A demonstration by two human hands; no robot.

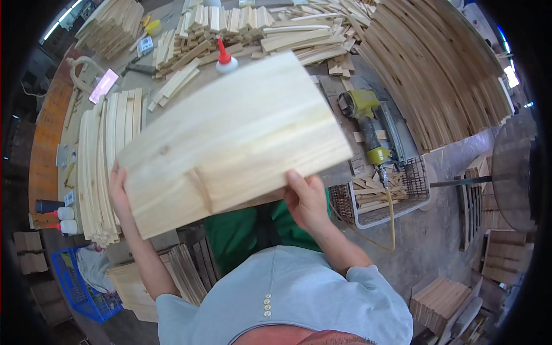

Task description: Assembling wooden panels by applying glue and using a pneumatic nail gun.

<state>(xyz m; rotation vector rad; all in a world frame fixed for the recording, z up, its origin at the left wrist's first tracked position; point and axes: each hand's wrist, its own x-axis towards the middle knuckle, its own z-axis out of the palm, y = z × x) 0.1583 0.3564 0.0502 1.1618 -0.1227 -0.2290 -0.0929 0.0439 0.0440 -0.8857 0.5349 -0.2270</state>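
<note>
A pale wooden board (230, 138) with a knot and a brown streak is held up over the workbench, tilted so its right end sits higher. My left hand (119, 187) grips its left end, the fingers partly hidden behind it. At the lower right edge, my right hand (306, 195) clasps the board with the thumb on the face and the other fingers underneath. Beyond the board stands a glue bottle (226, 60) with a red nozzle. A yellow-green nail gun (368, 118) lies to the right of the board.
Bundled wooden strips (106, 167) lie at the left. Loose wood pieces (305, 37) cover the far bench. Stacked long boards (437, 69) fill the far right. A plastic basket (397, 213) of offcuts sits right of me, with an air hose (393, 230) beside it. A blue crate (75, 293) stands lower left.
</note>
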